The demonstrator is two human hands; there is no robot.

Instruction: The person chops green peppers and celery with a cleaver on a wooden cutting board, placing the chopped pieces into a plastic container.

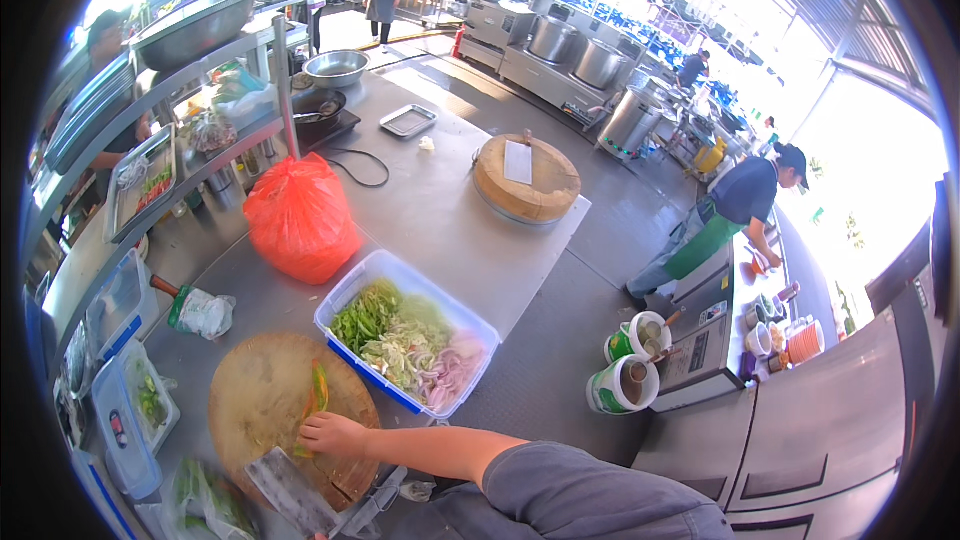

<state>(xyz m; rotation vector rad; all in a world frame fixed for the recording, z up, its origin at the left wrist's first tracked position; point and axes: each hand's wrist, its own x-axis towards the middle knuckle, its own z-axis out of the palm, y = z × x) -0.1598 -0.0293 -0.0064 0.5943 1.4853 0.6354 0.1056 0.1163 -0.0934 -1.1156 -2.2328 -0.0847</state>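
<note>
On the round wooden chopping board (pixel 259 382), my right hand (pixel 330 433) presses down on a long green-and-orange pepper (pixel 320 384). Its fingers curl over the lower part of the pepper. My left hand (pixel 320 537) shows only as a bit of finger at the bottom edge, at the handle end of a cleaver (pixel 291 493). The broad grey blade slants over the board's near edge, just below my right hand. Beyond the board stands a clear plastic tub (pixel 480 375) with blue clips, holding shredded green pepper (pixel 365 319), cabbage (pixel 394 356) and sliced red onion (pixel 454 371).
A tied red plastic bag (pixel 304 217) stands on the steel table (pixel 420 195). A second chopping board (pixel 487 172) carries another cleaver (pixel 518 162). Bagged green peppers (pixel 206 502) lie near left, below a steel shelf (pixel 217 165). A person (pixel 739 199) works at a counter on the right.
</note>
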